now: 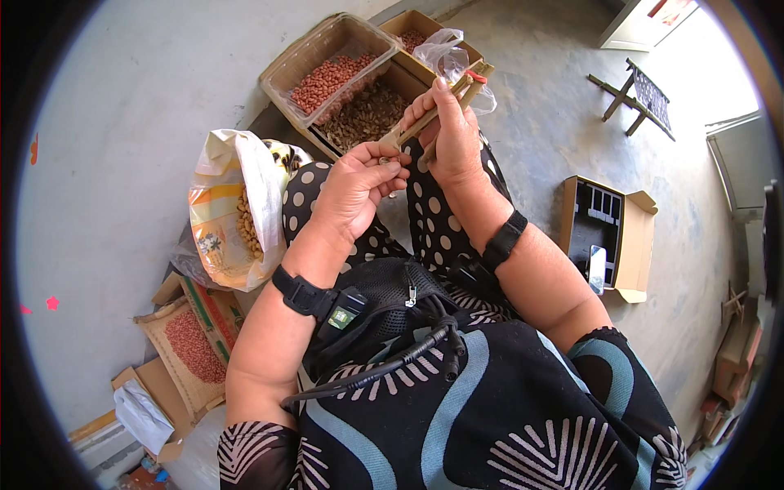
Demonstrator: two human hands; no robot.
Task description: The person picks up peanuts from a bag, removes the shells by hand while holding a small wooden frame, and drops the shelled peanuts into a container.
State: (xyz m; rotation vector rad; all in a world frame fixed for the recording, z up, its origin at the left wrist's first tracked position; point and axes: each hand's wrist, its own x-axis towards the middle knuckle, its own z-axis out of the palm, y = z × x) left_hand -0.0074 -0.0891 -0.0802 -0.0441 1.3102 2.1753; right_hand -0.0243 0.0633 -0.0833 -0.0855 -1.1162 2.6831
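Note:
In my left hand a small peanut is pinched between thumb and fingertips, near the lower end of a pair of wooden sticks. My right hand is wrapped around these wooden sticks, which are bound at the top with a red tie. Beyond my hands, a clear plastic tub holds shelled red peanuts. It rests over a cardboard box with broken peanut shells inside. Left of my knee stands a plastic bag with unshelled peanuts in it.
A second cardboard box behind holds red peanuts and a clear plastic bag. At lower left sits a woven sack of red peanuts. To the right are a folding stool and an open carton with a phone by it.

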